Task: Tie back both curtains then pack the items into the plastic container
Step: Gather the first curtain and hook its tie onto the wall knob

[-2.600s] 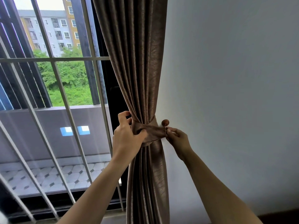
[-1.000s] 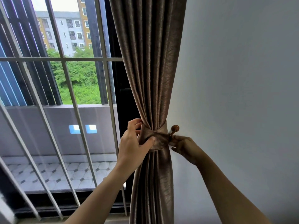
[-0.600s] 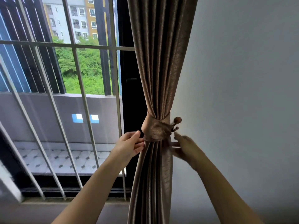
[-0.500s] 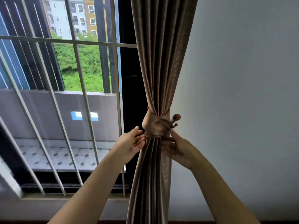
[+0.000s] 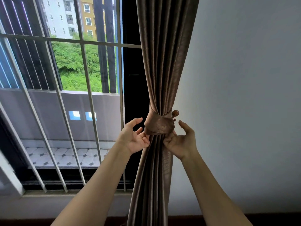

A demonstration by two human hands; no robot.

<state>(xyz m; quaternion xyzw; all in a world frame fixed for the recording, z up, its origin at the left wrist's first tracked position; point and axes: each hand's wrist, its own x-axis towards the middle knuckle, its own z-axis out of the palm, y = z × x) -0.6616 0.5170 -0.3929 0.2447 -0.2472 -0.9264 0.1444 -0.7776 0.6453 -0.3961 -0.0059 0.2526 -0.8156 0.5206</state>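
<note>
A brown curtain (image 5: 164, 62) hangs gathered against the white wall, cinched by a matching fabric tieback (image 5: 158, 125) looped onto a round wooden wall hook (image 5: 175, 113). My left hand (image 5: 134, 139) is palm up just left of the tieback, fingers relaxed, fingertips at the curtain's left edge. My right hand (image 5: 181, 139) is just below and right of the tieback, fingers loosely spread, some fingertips touching the curtain folds under the band. Neither hand holds anything. No plastic container or second curtain is in view.
A window with white metal bars (image 5: 84, 95) fills the left, with a balcony, trees and buildings outside. A plain white wall (image 5: 244, 95) fills the right. A dark strip runs along the bottom edge.
Both hands have let go of the tieback and dropped just below it, opening. The band now hangs on the hook by itself. The view has shifted so the curtain sits further right.
</note>
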